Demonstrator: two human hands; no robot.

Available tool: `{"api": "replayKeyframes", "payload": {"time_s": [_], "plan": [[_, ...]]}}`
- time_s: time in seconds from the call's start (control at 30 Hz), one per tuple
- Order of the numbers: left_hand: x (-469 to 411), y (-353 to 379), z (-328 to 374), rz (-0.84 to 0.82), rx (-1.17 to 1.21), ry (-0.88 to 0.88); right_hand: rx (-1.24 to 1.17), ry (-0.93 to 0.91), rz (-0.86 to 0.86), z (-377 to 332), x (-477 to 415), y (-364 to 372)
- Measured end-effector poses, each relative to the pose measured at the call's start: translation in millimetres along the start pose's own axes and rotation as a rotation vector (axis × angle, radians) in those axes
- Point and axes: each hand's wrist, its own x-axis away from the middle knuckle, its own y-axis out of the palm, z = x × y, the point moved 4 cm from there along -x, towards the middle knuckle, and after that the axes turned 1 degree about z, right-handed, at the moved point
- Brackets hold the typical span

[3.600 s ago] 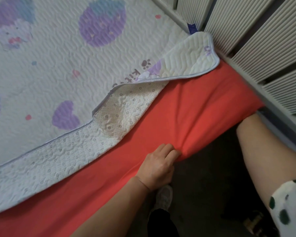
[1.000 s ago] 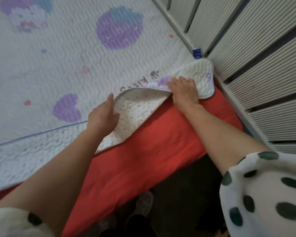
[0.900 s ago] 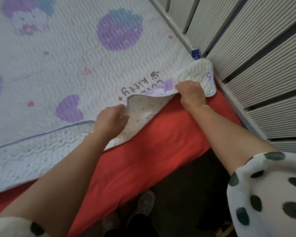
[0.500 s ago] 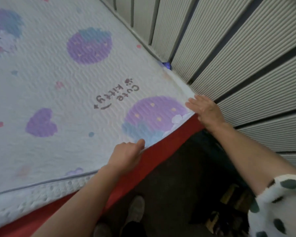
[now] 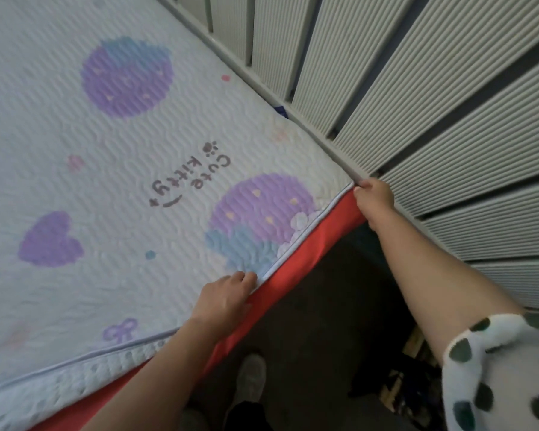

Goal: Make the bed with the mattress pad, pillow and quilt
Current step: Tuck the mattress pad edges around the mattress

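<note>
- The pad [image 5: 122,181] lies print-side up over the red mattress [image 5: 296,275], and its far corner reaches right into the angle where the bed meets the slats [image 5: 448,119]
- My right hand [image 5: 374,197] is at that corner with its fingers curled in, pinching the pad's tip; I hold it there so the corner sits square against the slats and cannot creep back
- My left hand [image 5: 224,300] is further along the near edge, fingers bent over the piping and gripping it; whether the thumb is underneath I cannot tell
- Holding two spots on one edge lets me pull the stretch between them taut and line it up with the mattress rim
- Nearer to me, past my left arm, a strip [image 5: 75,377] of the edge is turned over, showing the white underside, so I judge the pad only partly laid
- That strip needs flipping down next, and I'd keep tension gentle so the set corner stays put
- Pillow and quilt are not in view
</note>
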Motion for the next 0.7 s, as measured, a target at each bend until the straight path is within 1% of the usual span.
{"api": "replayKeyframes", "payload": {"time_s": [0.07, 0.13, 0.2, 0.27, 0.3, 0.37, 0.47, 0.53, 0.6, 0.63, 0.7], "plan": [[-1.1, 1.6, 0.3, 0.078, 0.032, 0.065, -0.193, 0.185, -0.039, 0.7, -13.9, 9.6], [-1.1, 1.5, 4.0, 0.083, -0.001, 0.119, -0.287, 0.262, -0.068, -2.0, -23.2, 18.3], [-4.2, 3.6, 2.4, 0.089, -0.081, 0.118, -0.293, 0.232, -0.116, -9.9, -24.3, 28.3], [-5.0, 3.5, 6.0, 0.086, -0.069, 0.132, -0.281, 0.114, -0.094, -14.4, -24.7, 28.7], [-4.1, 4.3, 6.4, 0.075, -0.028, 0.112, -0.243, 0.047, -0.056, -12.9, -26.7, 29.3], [-3.7, 2.0, 8.2, 0.016, -0.014, 0.051, -0.069, -0.058, 0.004, -9.7, -29.6, 27.4], [-4.2, -2.5, 5.2, -0.061, -0.004, -0.003, 0.274, -0.12, 0.015, -26.0, -19.6, 33.0], [-6.2, -4.4, 4.0, -0.077, 0.017, 0.002, 0.514, -0.149, 0.084, -45.3, -1.5, 32.8], [-5.3, -6.0, 2.5, -0.086, 0.031, 0.01, 0.626, -0.27, 0.131, -62.1, 19.7, 35.7], [-4.9, -6.2, 2.2, -0.087, 0.035, 0.014, 0.642, -0.36, 0.121, -66.9, 28.4, 39.8], [-2.5, -6.4, 1.2, -0.09, 0.046, 0.017, 0.678, -0.532, 0.039, -75.8, 48.3, 51.0]]}}
